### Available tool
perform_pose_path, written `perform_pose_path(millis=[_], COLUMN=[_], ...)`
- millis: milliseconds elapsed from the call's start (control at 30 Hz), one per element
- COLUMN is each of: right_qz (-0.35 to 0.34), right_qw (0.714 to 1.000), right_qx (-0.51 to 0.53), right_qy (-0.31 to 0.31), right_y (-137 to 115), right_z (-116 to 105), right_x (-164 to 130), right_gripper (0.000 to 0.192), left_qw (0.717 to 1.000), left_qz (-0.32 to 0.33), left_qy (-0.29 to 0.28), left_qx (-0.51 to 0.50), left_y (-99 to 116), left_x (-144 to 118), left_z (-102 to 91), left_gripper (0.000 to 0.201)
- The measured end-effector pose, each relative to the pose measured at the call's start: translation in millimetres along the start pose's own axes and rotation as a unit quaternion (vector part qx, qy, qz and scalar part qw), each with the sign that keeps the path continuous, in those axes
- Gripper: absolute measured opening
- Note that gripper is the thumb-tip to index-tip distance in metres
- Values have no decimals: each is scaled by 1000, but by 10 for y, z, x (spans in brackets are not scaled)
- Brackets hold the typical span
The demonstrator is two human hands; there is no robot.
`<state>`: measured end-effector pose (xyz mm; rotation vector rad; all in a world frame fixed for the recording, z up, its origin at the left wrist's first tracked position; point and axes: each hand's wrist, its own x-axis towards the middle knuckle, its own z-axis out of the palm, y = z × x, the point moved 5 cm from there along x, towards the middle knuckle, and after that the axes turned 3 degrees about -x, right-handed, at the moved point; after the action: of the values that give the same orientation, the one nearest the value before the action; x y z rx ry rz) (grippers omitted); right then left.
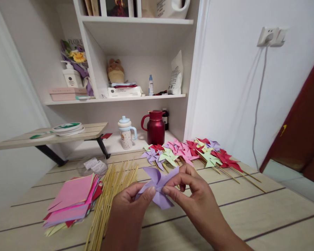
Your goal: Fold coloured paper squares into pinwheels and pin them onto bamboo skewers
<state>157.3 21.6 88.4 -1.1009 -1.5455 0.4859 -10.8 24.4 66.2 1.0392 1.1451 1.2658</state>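
A purple paper pinwheel (159,186) is held up above the table between my two hands, its blades folded toward the centre. My left hand (132,200) pinches its left side, thumb near the middle. On the right side, my right hand (189,188) grips a blade between thumb and fingers. No stick shows on this pinwheel. Left of my left hand lies a bundle of thin wooden sticks (115,184), and beyond it a stack of coloured paper squares (70,195), pink on top with cut lines.
Finished pinwheels on sticks (183,153) lie in a pile at the back right. A clear plastic container (92,166) sits behind the paper. Further back stand a speckled cup (126,134), a red jug (156,129) and a small raised shelf (94,130) bearing tape rolls.
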Motion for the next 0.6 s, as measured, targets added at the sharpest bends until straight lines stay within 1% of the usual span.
perform_pose_path(millis=[200, 333, 467, 600], right_qz=[10, 9, 2, -3], right_qw=[1000, 1000, 1000, 999], right_qx=[3, 3, -9, -10], right_qy=[12, 15, 27, 35], right_y=[17, 7, -6, -9], right_z=[10, 7, 3, 1], right_x=[-3, -4, -6, -15], right_gripper=[15, 18, 17, 16], left_qw=[1000, 1000, 999, 999], left_qz=[4, 13, 28, 33], left_qy=[18, 14, 13, 11], left_qx=[9, 19, 44, 37], left_y=[39, 57, 58, 54], left_x=[-11, -3, 3, 3], left_z=[5, 6, -6, 0], left_gripper=[21, 20, 23, 24])
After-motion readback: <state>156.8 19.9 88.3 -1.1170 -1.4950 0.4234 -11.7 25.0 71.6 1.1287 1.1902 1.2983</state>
